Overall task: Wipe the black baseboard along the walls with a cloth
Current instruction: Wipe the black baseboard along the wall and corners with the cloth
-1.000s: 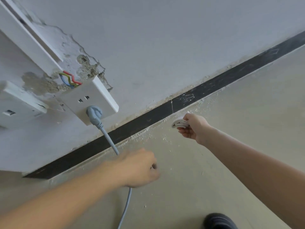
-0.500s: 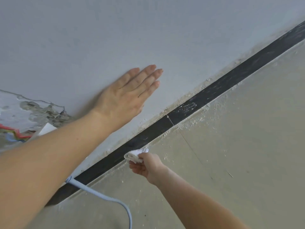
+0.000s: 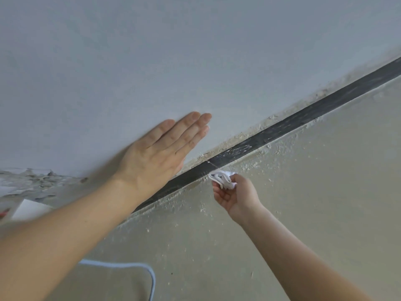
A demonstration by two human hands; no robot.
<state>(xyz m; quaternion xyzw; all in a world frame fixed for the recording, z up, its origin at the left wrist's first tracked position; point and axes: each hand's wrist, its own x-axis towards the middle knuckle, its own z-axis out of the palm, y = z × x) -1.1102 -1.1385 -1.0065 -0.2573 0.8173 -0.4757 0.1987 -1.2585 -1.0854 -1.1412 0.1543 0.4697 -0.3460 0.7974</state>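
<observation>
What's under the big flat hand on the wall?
Just the grey wall: the left hand lies flat on it, fingers together. The patch beneath the palm is covered, so I can't see it. The black baseboard runs lower, where the right hand holds the white cloth.

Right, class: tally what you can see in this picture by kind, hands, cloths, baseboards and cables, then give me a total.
Hands: 2, the left hand flat on the wall, the right hand gripping the cloth
Cloths: 1, a white cloth at the baseboard
Baseboards: 1, a black baseboard
Cables: 1, a pale blue cable on the floor
Total: 5
</observation>
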